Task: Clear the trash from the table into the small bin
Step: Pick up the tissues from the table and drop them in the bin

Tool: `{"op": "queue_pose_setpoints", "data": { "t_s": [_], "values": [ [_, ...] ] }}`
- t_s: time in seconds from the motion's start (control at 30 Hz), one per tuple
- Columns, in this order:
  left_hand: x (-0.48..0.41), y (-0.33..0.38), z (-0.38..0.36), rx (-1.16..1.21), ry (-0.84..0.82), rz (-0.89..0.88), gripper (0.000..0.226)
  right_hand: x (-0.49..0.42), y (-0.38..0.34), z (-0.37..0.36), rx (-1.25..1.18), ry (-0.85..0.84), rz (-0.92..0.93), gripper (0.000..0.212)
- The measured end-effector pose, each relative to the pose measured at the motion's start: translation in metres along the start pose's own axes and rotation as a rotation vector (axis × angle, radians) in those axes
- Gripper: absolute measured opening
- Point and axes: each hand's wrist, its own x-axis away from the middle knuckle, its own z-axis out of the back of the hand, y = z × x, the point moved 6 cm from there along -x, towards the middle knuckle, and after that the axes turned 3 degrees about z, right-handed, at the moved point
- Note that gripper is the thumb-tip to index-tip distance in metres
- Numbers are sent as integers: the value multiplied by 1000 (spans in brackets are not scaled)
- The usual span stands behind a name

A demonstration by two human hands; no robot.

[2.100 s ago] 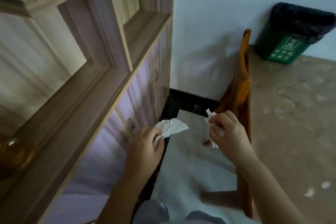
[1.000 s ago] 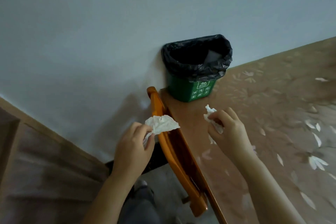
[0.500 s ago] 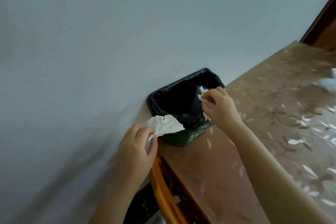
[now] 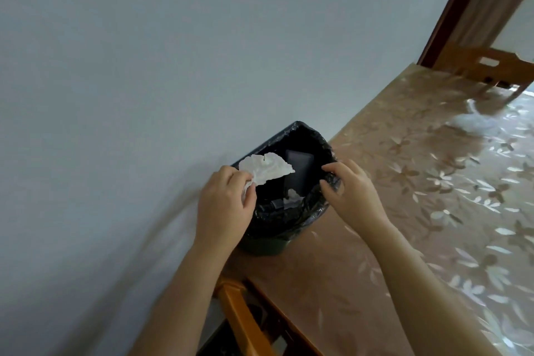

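Note:
A small green bin (image 4: 264,248) lined with a black bag (image 4: 313,205) stands on the table's corner against the wall. My left hand (image 4: 224,208) pinches a crumpled white tissue (image 4: 267,169) over the bin's left rim. My right hand (image 4: 348,191) hovers at the right rim with loosely curled fingers and holds nothing. A small white tissue piece (image 4: 293,196) lies inside the bin next to a dark flat object (image 4: 299,172).
The table (image 4: 419,225) has a brown floral cover. Another white crumpled piece (image 4: 474,124) lies far right on it. A wooden chair back (image 4: 488,66) stands at the far end, another chair (image 4: 239,318) below the bin. A pale wall fills the left.
The view swung from the cabinet to the bin. My right hand let go of its tissue, which now lies inside the bin. My left hand brought its tissue over the rim.

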Motion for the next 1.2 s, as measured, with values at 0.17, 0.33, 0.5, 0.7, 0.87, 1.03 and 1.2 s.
{"op": "queue_pose_setpoints", "data": {
  "t_s": [0.17,0.33,0.5,0.7,0.87,1.03,1.2],
  "values": [
    [-19,5,-31,24,-93,3,18,25,7,12,33,38,-82,26],
    [-2,28,-43,64,-140,-73,26,57,21,19,61,44,-165,29],
    [35,72,-55,116,-179,-237,25,103,38,36,136,105,-274,30],
    [76,133,-87,189,-368,-394,27,180,57,74,248,204,-438,31],
    [111,188,-104,247,-487,-527,26,260,70,110,347,278,-634,30],
    [156,252,-106,320,-553,-673,26,335,73,149,405,386,-758,31],
    [208,320,-97,408,-594,-803,26,426,74,189,400,535,-902,31]
  ]
}}
